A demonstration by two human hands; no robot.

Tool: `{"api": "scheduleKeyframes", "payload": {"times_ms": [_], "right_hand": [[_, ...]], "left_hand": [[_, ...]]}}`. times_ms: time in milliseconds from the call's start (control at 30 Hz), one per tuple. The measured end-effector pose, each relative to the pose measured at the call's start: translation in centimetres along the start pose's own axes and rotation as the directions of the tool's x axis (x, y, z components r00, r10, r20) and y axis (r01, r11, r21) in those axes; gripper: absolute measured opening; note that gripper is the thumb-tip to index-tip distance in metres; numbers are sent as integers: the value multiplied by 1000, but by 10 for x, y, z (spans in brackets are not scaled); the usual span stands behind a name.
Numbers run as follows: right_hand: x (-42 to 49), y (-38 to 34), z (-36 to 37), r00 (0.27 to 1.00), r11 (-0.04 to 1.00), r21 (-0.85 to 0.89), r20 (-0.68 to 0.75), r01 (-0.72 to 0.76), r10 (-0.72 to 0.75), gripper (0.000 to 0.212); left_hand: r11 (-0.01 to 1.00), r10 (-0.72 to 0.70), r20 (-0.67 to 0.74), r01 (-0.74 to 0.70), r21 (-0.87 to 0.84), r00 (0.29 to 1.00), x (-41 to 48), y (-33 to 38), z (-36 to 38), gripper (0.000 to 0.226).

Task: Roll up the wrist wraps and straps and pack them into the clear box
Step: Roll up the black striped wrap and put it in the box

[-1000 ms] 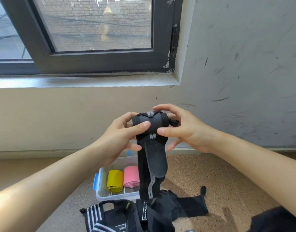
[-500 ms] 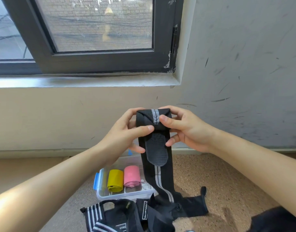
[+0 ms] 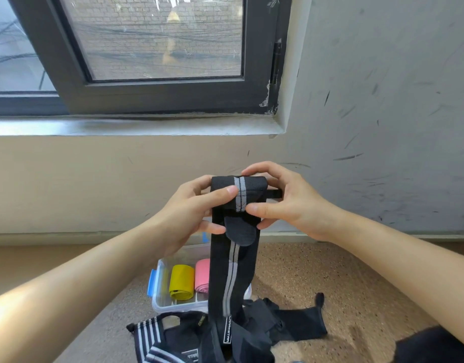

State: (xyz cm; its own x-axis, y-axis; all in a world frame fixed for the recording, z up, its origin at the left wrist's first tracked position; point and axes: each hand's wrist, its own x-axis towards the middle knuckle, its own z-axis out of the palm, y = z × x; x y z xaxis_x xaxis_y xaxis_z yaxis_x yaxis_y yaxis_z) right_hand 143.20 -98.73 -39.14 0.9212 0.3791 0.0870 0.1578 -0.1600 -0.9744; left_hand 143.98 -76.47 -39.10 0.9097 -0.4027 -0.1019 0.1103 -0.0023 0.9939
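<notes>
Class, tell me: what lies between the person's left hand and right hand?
The rolled upper end of the black wrist wrap, pinched by the left hand and the right hand; its loose tail hangs down. The head view shows this.

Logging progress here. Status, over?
Left hand and right hand pinch black wrist wrap, top rolled. Tail hangs before clear box. Nothing blocking.
</notes>
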Motion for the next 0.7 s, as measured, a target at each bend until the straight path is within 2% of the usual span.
{"api": "scheduleKeyframes", "payload": {"times_ms": [100, 200, 300, 433, 533, 633, 700], "right_hand": [[1, -3, -4, 989, 983, 124, 62, -138, 131, 42], [1, -2, -4, 964, 957, 163, 157, -238, 213, 48], [2, 0, -2, 958, 934, 234, 164, -269, 234, 52], [5, 2, 0, 970, 921, 306, 115, -242, 216, 46], [5, 2, 0, 980, 925, 324, 78, -197, 182, 45], [4, 1, -1, 991, 950, 281, 11, -134, 137, 51], [4, 3, -1, 994, 969, 227, -18, -97, 104, 51]], "left_hand": [[998, 56, -20, -55, 29, 998, 1, -2, -2, 46], [995, 101, -25, -100, 29, 995, 1, -4, -2, 49], [987, 136, -16, -135, 83, 991, 1, -4, 1, 49], [980, 152, -2, -150, 133, 988, 1, -4, 0, 48], [994, 58, 24, -60, 96, 998, 1, -5, -4, 59], [997, -78, 112, 75, 35, 991, 0, -7, -5, 51], [993, -115, 127, 116, 4, 985, -1, -6, -3, 47]]}}
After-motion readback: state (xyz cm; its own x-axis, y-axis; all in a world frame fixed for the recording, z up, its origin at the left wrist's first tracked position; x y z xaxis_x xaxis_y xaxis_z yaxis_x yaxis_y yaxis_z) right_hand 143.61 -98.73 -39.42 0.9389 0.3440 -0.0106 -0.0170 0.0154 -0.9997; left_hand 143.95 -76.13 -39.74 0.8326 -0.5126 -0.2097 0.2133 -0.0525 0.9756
